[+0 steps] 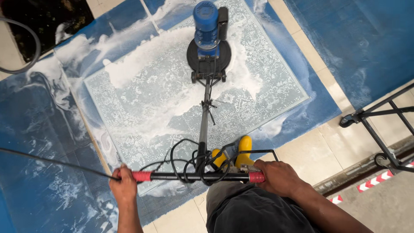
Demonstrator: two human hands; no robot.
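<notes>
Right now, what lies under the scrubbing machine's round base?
The round base sits on a pale patterned rug covered in white foam. The brush face underneath and the rug directly below are hidden.

The scrubbing machine [208,41] stands on the carpet [142,103] before me; a metal cart [379,125] stands at my right.

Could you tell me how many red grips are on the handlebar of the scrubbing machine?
2. One red grip sits at the left end beside the left hand; the other red grip is at the right end, partly covered by the right hand.
</notes>
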